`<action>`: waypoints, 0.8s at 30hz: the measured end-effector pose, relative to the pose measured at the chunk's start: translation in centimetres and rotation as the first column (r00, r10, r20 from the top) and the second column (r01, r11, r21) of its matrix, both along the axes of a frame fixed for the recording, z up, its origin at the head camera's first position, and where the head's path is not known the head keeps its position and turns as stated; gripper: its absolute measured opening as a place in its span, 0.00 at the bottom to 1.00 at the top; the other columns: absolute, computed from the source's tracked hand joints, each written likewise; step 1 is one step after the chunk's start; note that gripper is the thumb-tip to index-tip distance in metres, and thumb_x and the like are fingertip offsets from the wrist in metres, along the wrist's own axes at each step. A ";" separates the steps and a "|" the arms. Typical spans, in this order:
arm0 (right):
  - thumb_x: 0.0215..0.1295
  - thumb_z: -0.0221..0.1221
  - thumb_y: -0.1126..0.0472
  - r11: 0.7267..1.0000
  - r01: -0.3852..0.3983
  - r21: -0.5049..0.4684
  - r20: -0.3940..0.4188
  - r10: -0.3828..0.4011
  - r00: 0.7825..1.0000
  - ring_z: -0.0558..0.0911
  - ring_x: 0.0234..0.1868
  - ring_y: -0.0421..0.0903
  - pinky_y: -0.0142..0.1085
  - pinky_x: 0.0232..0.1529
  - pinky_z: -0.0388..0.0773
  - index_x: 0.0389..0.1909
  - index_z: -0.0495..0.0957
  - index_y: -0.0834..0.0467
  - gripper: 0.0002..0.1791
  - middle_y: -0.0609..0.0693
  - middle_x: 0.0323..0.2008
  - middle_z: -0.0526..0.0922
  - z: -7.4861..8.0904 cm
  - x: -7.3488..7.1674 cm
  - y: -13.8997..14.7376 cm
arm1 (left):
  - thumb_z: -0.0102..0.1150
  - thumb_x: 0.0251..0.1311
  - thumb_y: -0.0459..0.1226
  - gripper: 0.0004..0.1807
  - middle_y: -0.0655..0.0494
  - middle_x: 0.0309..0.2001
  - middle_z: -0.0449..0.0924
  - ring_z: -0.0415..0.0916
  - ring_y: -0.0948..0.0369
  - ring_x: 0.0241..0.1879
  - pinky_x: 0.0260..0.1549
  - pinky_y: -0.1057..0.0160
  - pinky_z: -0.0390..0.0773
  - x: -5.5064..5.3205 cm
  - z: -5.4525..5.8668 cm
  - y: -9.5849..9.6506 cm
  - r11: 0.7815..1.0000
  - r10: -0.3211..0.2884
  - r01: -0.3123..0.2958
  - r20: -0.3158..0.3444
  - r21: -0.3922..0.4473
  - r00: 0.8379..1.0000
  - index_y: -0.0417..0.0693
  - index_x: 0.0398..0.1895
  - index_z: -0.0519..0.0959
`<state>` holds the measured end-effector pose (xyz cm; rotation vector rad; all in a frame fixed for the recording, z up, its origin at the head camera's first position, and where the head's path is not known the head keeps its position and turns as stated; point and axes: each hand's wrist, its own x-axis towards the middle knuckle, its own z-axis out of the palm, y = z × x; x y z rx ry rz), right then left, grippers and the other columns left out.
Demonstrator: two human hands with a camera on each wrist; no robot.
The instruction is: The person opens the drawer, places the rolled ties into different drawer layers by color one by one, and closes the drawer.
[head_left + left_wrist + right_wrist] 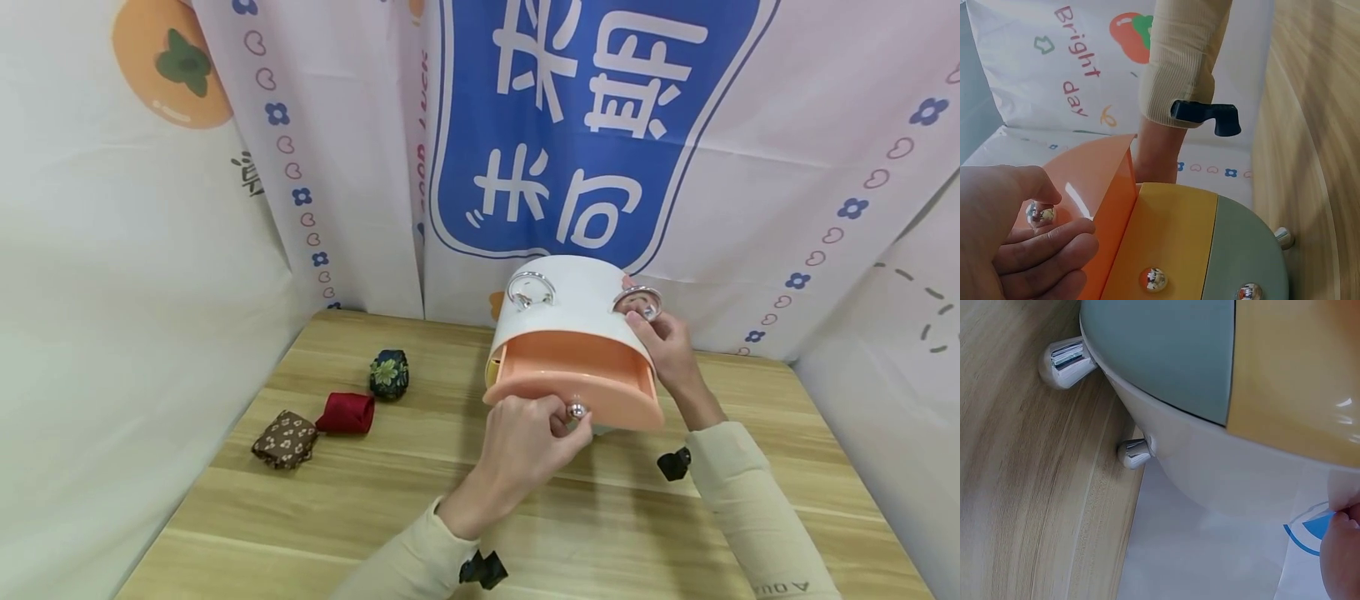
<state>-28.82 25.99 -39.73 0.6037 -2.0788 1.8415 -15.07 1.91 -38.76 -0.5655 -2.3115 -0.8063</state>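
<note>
A white, round-topped drawer box (577,287) with two silver rings stands at the back of the table. Its top orange drawer (622,404) is pulled out, its visible interior bare orange. My left hand (525,442) pinches the drawer's silver knob (577,411) between thumb and finger; the left wrist view shows the knob (1041,214) between them. At the box's right side, my right hand (667,346) holds the right ring (637,302) near its base, with some fingers hidden behind. Below the orange drawer, the yellow drawer (1175,240) and grey-green drawer (1241,250) are closed.
On the table's left lie a dark, leaf-patterned cloth roll (389,373), a red cloth roll (348,413) and a brown patterned cloth bundle (285,439). Silver feet (1067,362) carry the box. A printed curtain (360,167) hangs right behind it.
</note>
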 end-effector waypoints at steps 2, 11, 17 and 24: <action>0.70 0.52 0.65 1.000 0.003 0.007 0.001 -0.003 1.000 0.71 0.67 0.36 0.23 0.53 0.75 0.46 0.80 0.67 0.12 0.60 0.68 0.69 0.0 0.0 0.0 | 0.65 0.51 0.51 0.17 0.74 0.11 0.73 0.65 0.77 0.13 0.15 0.77 0.61 0.2 0.0 0.0 1.000 0.014 -0.014 -0.002 -0.008 1.000 0.61 0.10 0.75; 0.70 0.54 0.61 0.999 0.041 0.013 0.009 -0.041 0.999 0.74 0.63 0.34 0.22 0.47 0.77 0.45 0.82 0.63 0.12 0.53 0.67 0.72 0.1 0.3 -0.1 | 0.65 0.50 0.52 0.16 0.75 0.11 0.74 0.67 0.77 0.13 0.15 0.77 0.61 0.7 -0.1 0.0 0.999 0.029 -0.029 -0.014 -0.031 0.999 0.62 0.10 0.75; 0.69 0.55 0.59 0.997 0.074 0.034 0.021 -0.075 0.997 0.79 0.54 0.33 0.24 0.41 0.79 0.44 0.82 0.61 0.12 0.43 0.58 0.80 0.0 0.4 -0.1 | 0.66 0.50 0.52 0.15 0.74 0.13 0.78 0.71 0.77 0.15 0.16 0.76 0.65 0.8 -0.4 0.0 1.000 0.015 -0.015 -0.005 -0.016 1.000 0.62 0.12 0.78; 0.71 0.51 0.64 1.000 -0.021 -0.014 -0.045 0.021 0.999 0.64 0.73 0.43 0.23 0.60 0.70 0.46 0.79 0.68 0.13 0.59 0.70 0.65 -0.1 0.0 -0.2 | 0.66 0.51 0.52 0.13 0.74 0.16 0.80 0.73 0.78 0.16 0.18 0.75 0.69 0.9 -0.8 -0.2 1.000 -0.002 0.002 -0.014 0.000 1.000 0.61 0.15 0.80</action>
